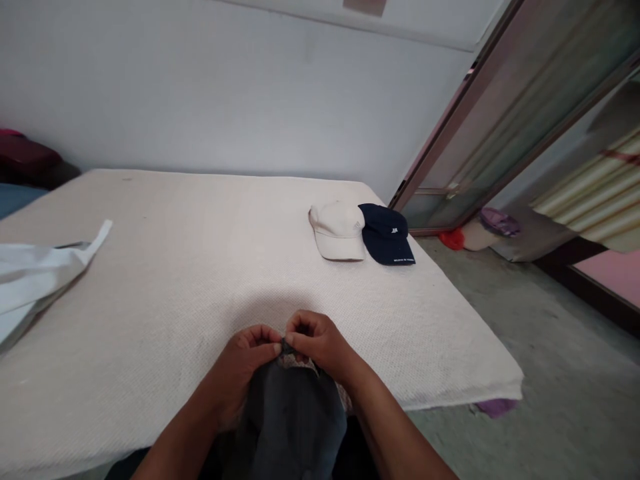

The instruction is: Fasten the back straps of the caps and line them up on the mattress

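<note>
A dark grey cap [300, 413] is held close to my body at the near edge of the bed, its back opening turned away from me. My left hand [249, 353] pinches one side of the cap's back strap between thumb and fingertips. Right beside it, my right hand [320, 340] pinches the strap too, the fingers curled and the two hands almost touching. The fingers hide most of the strap, including how it fastens. Farther off lie a cream cap [337, 230] and a navy cap [387, 233], side by side and touching, brims toward me.
The caps lie on a bed with a white textured cover [175, 267]. A white bag [40, 273] is at the left. Behind stands a pale wall [240, 93]. To the right are a glass sliding door [500, 120], a striped curtain [600, 187] and grey floor [550, 340].
</note>
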`<state>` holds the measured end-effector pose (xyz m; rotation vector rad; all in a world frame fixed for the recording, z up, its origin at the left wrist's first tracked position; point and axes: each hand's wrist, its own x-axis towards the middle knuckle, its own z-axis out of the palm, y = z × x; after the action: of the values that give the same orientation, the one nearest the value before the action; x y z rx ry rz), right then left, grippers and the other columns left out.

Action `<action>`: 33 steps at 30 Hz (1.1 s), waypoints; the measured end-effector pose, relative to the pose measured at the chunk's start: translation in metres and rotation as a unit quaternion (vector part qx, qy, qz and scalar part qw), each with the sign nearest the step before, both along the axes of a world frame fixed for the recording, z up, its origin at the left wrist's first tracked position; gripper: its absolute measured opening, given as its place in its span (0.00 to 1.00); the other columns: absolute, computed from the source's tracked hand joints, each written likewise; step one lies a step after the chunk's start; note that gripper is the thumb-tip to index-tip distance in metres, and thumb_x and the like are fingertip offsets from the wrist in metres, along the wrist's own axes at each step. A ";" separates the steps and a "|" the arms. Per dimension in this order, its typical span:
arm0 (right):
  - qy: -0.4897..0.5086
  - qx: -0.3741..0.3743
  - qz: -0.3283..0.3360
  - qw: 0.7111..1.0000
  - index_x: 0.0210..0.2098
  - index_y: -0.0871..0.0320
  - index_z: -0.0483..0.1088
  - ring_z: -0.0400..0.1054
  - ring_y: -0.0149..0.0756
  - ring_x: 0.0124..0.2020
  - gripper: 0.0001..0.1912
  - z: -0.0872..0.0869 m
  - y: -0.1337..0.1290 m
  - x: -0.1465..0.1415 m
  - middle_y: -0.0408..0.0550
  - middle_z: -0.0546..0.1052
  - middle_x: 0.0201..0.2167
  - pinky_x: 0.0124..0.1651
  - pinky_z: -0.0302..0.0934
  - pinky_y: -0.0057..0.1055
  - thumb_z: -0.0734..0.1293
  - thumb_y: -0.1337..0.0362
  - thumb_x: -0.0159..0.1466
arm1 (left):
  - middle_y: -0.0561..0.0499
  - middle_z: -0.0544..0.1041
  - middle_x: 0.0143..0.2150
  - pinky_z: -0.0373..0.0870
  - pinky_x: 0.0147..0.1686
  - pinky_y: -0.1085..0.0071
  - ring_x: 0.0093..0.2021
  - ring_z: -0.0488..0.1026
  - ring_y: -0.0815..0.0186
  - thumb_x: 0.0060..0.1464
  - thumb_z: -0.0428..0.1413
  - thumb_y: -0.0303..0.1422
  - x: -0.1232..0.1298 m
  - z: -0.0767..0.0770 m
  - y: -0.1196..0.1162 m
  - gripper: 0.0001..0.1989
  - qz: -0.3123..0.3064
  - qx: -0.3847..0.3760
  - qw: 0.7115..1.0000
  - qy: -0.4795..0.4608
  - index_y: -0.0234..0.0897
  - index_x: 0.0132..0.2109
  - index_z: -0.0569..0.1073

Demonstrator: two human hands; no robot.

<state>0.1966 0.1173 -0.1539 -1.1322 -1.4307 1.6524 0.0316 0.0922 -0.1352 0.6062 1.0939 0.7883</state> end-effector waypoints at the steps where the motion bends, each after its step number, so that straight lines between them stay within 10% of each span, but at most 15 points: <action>1: 0.000 0.001 -0.002 1.000 0.27 0.59 0.65 0.59 0.25 0.19 0.05 0.000 0.000 0.000 0.39 0.65 0.19 0.22 0.52 0.24 0.66 0.66 0.56 | 0.54 0.73 0.23 0.60 0.24 0.75 0.22 0.67 0.70 0.42 0.62 0.29 0.000 0.000 0.000 0.06 0.003 0.000 1.000 -0.003 0.35 0.31 0.72; 33: 0.072 -0.049 0.004 0.996 0.27 0.60 0.66 0.65 0.28 0.21 0.03 0.001 -0.002 -0.005 0.41 0.70 0.19 0.25 0.56 0.25 0.64 0.73 0.53 | 0.54 0.76 0.22 0.62 0.24 0.76 0.23 0.70 0.71 0.43 0.63 0.27 0.002 -0.005 -0.001 0.08 0.020 -0.002 0.999 -0.041 0.35 0.30 0.70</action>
<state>0.1919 0.1150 -0.1530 -1.0385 -1.2783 1.7887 0.0331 0.0916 -0.1403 0.5459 1.0357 0.8392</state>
